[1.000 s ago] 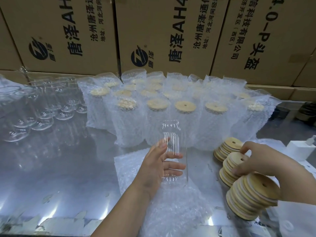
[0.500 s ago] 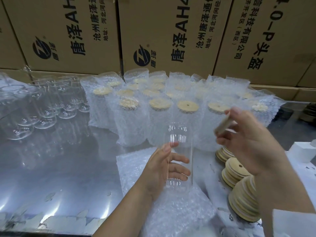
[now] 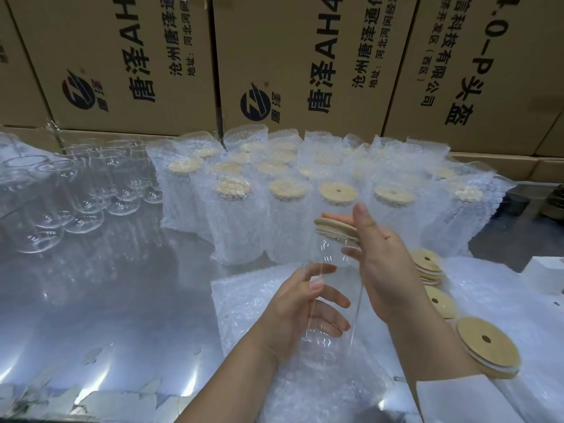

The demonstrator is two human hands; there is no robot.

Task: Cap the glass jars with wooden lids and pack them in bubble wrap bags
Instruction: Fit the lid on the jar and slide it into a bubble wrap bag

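Observation:
My left hand (image 3: 300, 315) grips a clear glass jar (image 3: 331, 288) around its lower body, holding it upright and slightly tilted above a pile of flat bubble wrap bags (image 3: 244, 303). My right hand (image 3: 383, 264) holds a round wooden lid (image 3: 334, 228) at the jar's mouth, thumb up behind it. The lid sits on the rim at a slant. Stacks of spare wooden lids (image 3: 485, 345) lie to the right of my right forearm.
Several capped jars in bubble wrap bags (image 3: 335, 193) stand in rows behind my hands. Bare glass jars (image 3: 82, 190) cluster at the back left on the shiny metal table (image 3: 106, 315). Cardboard boxes (image 3: 290, 56) wall the far side. A white box (image 3: 546, 274) sits at the right.
My right hand took a lid from the stacks, carried it up and left, and now sets it on the jar's mouth. My left hand kept hold of the jar.

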